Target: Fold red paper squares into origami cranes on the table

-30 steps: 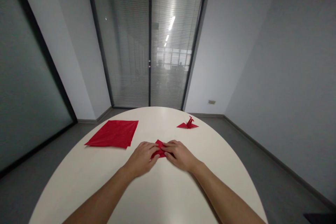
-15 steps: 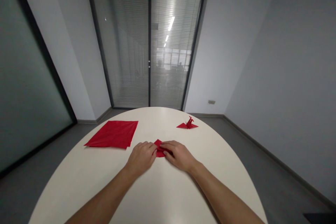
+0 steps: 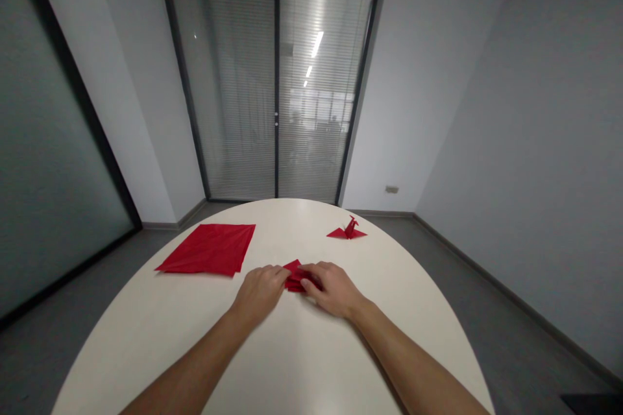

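Your R hand (image 3: 332, 288) pinches folded red paper (image 3: 294, 270), thumb nearest you; L hand (image 3: 261, 290) touches its L edge; farther back on rnd white table (image 3: 302, 350), red sheets (image 3: 208, 249) L, red crane (image 3: 349, 231) R; blinds (image 3: 316, 162) beyond.

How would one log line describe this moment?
left hand: on folded red paper; right hand: on same paper; paper crane: beyond right hand; flat red paper: at left

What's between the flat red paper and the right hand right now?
In the head view: a strip of pale tabletop, then the left hand, then the small folded red paper, which the right hand's fingers touch.
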Demonstrator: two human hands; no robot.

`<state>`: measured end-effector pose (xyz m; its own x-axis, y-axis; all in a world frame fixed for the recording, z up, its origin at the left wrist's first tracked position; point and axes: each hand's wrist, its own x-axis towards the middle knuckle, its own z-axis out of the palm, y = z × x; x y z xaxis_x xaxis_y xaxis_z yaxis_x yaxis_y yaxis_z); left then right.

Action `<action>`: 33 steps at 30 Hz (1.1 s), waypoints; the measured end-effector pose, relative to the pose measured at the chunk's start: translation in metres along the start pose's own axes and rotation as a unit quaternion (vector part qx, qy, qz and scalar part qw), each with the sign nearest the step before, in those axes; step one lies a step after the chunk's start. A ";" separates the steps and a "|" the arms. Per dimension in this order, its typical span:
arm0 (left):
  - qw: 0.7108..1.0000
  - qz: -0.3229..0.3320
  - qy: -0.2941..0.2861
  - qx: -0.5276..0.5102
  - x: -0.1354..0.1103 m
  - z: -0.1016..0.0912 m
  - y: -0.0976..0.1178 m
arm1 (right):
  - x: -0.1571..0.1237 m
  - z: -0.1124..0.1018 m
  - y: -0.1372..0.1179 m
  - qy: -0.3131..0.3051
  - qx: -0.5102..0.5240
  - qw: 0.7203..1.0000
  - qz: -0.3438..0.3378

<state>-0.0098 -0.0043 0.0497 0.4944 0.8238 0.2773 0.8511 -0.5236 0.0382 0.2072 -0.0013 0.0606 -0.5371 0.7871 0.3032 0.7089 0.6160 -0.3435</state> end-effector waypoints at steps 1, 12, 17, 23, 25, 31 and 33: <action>1.000 0.000 -0.001 -0.003 0.000 0.000 0.000 | 0.000 -0.001 0.000 -0.004 -0.002 1.000 0.003; 0.997 0.038 0.057 -0.031 -0.001 0.007 -0.004 | 0.002 0.004 0.008 0.029 0.041 0.998 0.030; 0.991 0.064 0.103 -0.057 0.000 0.013 -0.008 | 0.004 0.011 0.021 0.058 0.052 0.997 0.027; 0.988 0.059 0.119 -0.083 -0.001 0.013 -0.007 | 0.003 0.017 0.030 0.047 0.044 0.998 -0.024; 0.988 0.050 0.114 -0.090 -0.002 0.010 -0.006 | 0.002 0.016 0.030 0.037 0.041 0.998 -0.031; 0.987 0.011 0.105 -0.117 -0.001 0.008 -0.003 | 0.000 0.012 0.029 0.035 0.040 0.998 -0.032; 0.986 0.010 0.106 -0.131 -0.001 0.011 -0.004 | 0.000 0.013 0.031 0.037 0.039 0.998 -0.035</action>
<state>-0.0116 -0.0005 0.0393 0.4379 0.7636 0.4745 0.7538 -0.5995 0.2692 0.2234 0.0183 0.0387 -0.5463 0.7397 0.3931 0.6319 0.6719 -0.3862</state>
